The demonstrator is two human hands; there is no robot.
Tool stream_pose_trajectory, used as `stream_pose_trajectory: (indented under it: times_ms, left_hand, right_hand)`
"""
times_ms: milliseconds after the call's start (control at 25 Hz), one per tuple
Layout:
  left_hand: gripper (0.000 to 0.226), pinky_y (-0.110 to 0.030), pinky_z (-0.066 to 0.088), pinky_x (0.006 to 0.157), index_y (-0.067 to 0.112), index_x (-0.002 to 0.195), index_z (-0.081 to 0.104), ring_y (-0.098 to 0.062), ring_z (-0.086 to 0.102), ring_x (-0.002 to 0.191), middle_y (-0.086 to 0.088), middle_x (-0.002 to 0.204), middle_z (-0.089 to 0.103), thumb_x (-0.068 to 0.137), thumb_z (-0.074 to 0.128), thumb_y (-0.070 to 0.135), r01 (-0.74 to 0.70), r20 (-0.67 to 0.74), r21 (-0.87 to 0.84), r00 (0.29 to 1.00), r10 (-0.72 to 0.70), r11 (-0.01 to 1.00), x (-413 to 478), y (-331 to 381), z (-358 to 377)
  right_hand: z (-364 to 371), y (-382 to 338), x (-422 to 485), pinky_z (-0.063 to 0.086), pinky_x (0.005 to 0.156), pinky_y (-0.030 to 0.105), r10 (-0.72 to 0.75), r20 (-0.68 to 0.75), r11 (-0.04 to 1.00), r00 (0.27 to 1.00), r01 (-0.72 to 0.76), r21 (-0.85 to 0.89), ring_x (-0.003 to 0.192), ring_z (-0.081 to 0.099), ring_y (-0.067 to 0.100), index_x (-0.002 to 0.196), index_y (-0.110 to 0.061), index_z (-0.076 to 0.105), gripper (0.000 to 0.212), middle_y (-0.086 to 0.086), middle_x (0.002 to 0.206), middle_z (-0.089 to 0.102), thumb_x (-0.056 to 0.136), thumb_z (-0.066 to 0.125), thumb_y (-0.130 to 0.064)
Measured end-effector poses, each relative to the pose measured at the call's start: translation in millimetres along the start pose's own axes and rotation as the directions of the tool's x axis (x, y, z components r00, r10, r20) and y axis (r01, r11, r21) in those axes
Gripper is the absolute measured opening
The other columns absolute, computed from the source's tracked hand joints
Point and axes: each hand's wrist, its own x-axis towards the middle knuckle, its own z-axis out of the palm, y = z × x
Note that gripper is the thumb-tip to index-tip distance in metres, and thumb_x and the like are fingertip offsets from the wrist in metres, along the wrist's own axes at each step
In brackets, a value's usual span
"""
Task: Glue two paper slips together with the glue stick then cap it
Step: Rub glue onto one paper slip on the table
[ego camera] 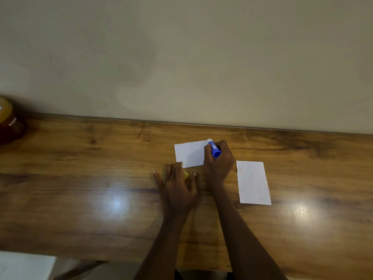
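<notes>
The right hand (219,161) gripped the blue cylindrical glue stick (215,150), its white tip on the far corner of a rectangular paper slip (188,153). The left hand (177,184) lay flat, fingers spread, at that slip's near edge, partly covering a yellow cap (186,174). A second slip (253,182) lay just right on the glossy wooden table (101,158).

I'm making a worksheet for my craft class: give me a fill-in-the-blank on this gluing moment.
1. The right hand grips a glue stick whose barrel is ____.
2. The cap peeking out from under the left hand is ____ in colour.
3. The left hand's fingers press the near corner of the slip being glued, while the second slip lies on the table to the ____ of the right hand.
Missing words: blue; yellow; right.
</notes>
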Motion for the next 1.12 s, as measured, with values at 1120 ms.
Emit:
stream_pose_trajectory:
  times_ms: [1120]
  left_hand:
    - [0.059, -0.049, 0.007, 0.114, 0.020, 0.135, 0.031, -0.031, 0.008, 0.141, -0.017, 0.150, 0.024, 0.080, 0.046, 0.035, 0.214, 0.032, -0.566, 0.971, -0.238, 0.796, -4, -9, -13]
  right_hand:
    - [-9, -24, 7, 0.026, 0.084, 0.042, -0.184, 0.564, 0.800, 0.805, 0.456, -0.390, 0.109, 0.041, 0.024, 0.121, -0.027, 0.042, 0.057, 0.004, 0.130, 0.046, 0.069, 0.064, -0.029]
